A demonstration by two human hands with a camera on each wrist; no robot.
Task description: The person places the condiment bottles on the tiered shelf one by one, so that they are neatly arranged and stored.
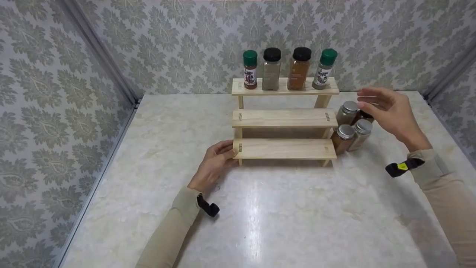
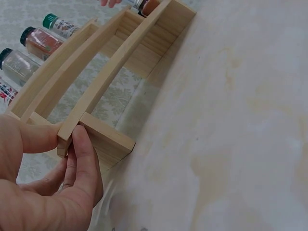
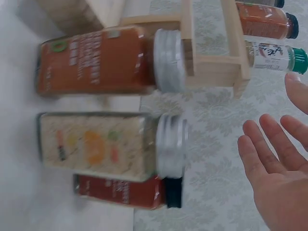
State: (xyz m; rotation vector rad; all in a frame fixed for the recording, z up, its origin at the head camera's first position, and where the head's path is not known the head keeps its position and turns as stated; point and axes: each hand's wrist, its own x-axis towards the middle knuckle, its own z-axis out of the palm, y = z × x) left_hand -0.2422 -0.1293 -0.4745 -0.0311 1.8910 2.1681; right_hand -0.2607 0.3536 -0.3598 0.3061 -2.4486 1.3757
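A three-step wooden rack (image 1: 284,149) stands on the table. My left hand (image 1: 215,163) pinches the left end of its lowest step between thumb and fingers, seen close in the left wrist view. On the top step are a green-capped spice bottle (image 1: 250,70), two black-capped spice jars (image 1: 271,70) (image 1: 299,70) and another green-capped bottle (image 1: 324,70). Right of the rack, several spice jars cluster, among them silver-lidded ones (image 1: 343,137) (image 1: 360,137) and a dark-lidded jar (image 3: 126,191). My right hand (image 1: 390,109) hovers over this cluster with fingers extended, holding nothing.
The rack's middle step (image 1: 284,118) and lowest step carry no jars. Patterned wall panels (image 1: 208,41) rise behind and beside the pale table (image 1: 178,126). A black strap with a small camera mount (image 1: 403,167) is on each wrist.
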